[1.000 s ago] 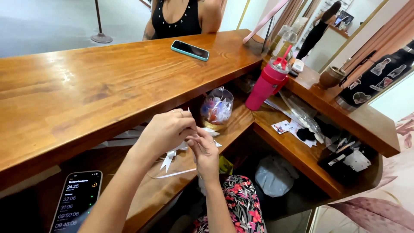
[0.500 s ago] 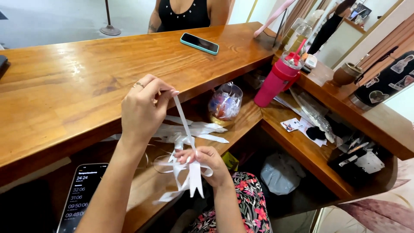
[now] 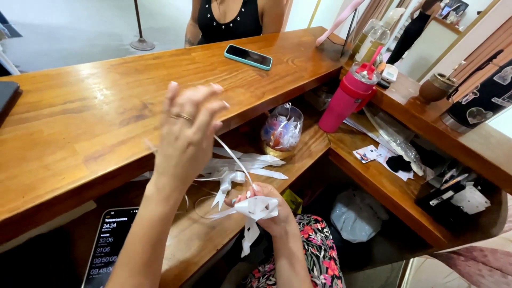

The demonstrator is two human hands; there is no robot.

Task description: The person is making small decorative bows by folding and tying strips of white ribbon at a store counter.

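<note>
Left hand (image 3: 186,130): raised above the lower tabletop, ring on one finger, fingertips pinched on a thin white ribbon strand (image 3: 234,157) that runs taut down to the right hand.

Right hand (image 3: 266,208): low, near the front edge of the lower wooden tabletop (image 3: 298,154), clenched around a white looped ribbon bow (image 3: 253,208); loose tails of the bow hang below the hand.

Pile of loose white ribbon pieces (image 3: 242,162): lies on the lower tabletop, just behind the right hand.

Clear glass jar of small wrapped pieces (image 3: 281,129): upright on the lower tabletop, beyond the ribbon pile.

Pink plastic tumbler with red lid and straw (image 3: 349,96): upright, right of the jar, near the corner.

Black smartphone with lit screen (image 3: 109,248): flat on the lower tabletop, lower left, beside the left forearm.

Upper polished wooden tabletop (image 3: 80,122): carries a smartphone in a teal case (image 3: 248,56), face up, well apart from both hands.

Person in a black top (image 3: 234,18): stands on the far side of the upper tabletop.
</note>
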